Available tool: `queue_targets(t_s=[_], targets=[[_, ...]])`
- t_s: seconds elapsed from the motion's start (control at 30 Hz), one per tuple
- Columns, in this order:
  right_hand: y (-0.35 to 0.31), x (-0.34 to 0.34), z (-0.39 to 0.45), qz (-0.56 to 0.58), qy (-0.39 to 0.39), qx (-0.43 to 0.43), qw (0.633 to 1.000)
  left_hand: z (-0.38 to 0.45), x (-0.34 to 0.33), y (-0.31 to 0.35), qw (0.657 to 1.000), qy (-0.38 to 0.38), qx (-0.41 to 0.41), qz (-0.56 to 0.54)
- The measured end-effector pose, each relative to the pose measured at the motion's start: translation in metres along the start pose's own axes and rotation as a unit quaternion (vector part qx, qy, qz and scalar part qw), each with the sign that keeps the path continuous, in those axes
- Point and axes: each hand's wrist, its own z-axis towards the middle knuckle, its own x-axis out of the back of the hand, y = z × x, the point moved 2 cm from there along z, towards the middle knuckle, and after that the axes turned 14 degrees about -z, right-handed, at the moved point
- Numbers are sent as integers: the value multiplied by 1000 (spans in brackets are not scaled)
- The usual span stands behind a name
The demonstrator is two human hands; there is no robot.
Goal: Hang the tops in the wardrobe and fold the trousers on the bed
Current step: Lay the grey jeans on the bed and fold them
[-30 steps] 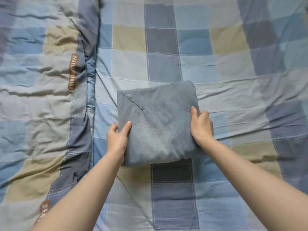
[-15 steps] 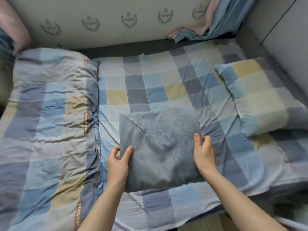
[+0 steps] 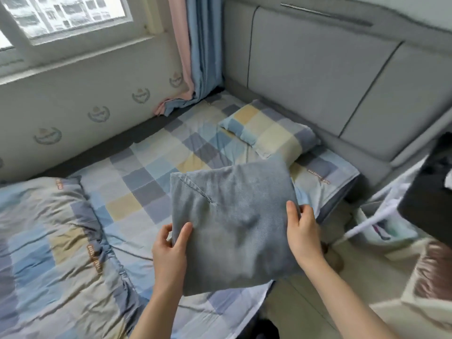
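So we've got the folded trousers lifted off the bed, w/ left hand pinching the 9 o'clock edge, thumb on top, and right hand gripping the 3 o'clock edge, fingers curled over it. Folding looks done imo; next we set the bundle down flat, maybe twd the pillow at 1 o'clock, w/o letting the folds slip.

The trousers hide most fingers of both hands; a dark object at right is cut off, blurred.
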Motion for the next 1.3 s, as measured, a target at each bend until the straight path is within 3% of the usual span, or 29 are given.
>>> queue_targets(t_s=[0.33,0.67,0.87,1.03,1.3], targets=[[100,139,-62,50,188,-116,974,-88,-107,-7,976,-208,23,56],[273,301,-190,36,343,-281,896,-280,-240,-90,899,-421,38,114],[390,386,-296,50,410,-405,816,-439,-297,-167,833,-525,47,165],[461,435,-375,45,457,-465,757,-549,-333,-224,768,-602,111,188],[544,476,-438,55,520,-564,639,-674,-405,-308,637,-687,206,282]])
